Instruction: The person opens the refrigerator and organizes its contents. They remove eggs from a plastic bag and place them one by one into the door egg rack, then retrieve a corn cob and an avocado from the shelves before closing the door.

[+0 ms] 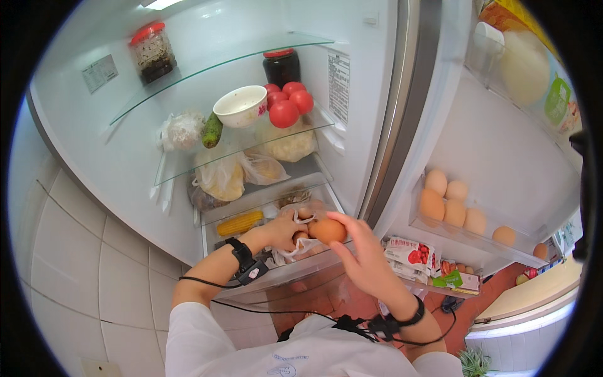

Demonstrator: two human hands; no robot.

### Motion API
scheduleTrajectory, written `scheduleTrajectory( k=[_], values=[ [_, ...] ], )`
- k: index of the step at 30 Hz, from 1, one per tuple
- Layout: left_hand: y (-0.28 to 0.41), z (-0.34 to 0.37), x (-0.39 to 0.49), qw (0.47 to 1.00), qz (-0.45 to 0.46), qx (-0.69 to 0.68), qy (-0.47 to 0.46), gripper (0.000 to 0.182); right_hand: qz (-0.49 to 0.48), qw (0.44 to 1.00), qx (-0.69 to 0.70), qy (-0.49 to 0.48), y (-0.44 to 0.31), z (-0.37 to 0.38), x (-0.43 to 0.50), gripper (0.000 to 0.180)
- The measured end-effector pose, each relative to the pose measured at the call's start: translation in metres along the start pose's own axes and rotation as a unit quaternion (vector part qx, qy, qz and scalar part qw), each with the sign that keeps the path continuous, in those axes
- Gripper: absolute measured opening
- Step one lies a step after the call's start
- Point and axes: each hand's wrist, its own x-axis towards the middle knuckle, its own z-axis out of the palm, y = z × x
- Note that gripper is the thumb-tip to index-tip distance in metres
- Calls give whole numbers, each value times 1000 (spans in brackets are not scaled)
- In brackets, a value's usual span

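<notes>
Over the open bottom drawer (278, 274) of a refrigerator, my right hand (360, 252) holds a brown egg (328, 231) between thumb and fingers. My left hand (285, 231) reaches into a thin plastic bag (308, 247) in that drawer, its fingers on an egg (300, 237) partly hidden by the hand and bag. More eggs show inside the bag. Left of it in the drawer lies a yellow corn cob (240, 223).
Several eggs (455, 213) stand in the door rack (485, 238) at the right, above packaged food (409, 252). A bowl (240, 107), cucumber (212, 130) and tomatoes (284, 113) sit on a glass shelf (245, 153). Black cables (273, 311) run between my wrists.
</notes>
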Motion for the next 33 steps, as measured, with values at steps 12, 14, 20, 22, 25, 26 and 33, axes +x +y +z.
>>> scheduleTrajectory(
  k=[12, 14, 20, 22, 25, 26, 33],
  values=[
    [8, -9, 0, 998, 11, -60, -23, 41, 21, 882, -323, 344, -63, -183, -28, 42],
    [8, -8, 1, 998, 15, -55, -29, 41, 69, 872, -353, 332, -56, -195, -23, 41],
    [13, -13, 1, 998, -35, -55, 13, 47, 162, 884, -367, 239, -41, -197, -11, 38],
    [16, -18, 1, 996, -34, -79, 39, 51, 184, 884, -366, 224, -38, -199, -11, 37],
    [21, -26, 0, 981, -57, -162, 92, 60, 199, 868, -394, 229, -33, -203, -15, 37],
    [22, -29, 1, 971, -92, -202, 83, 63, 206, 860, -410, 224, -30, -205, -17, 37],
    [43, -46, -8, 799, -165, -573, 74, 56, 259, 856, -382, 235, -23, -208, -19, 35]
  ],
)
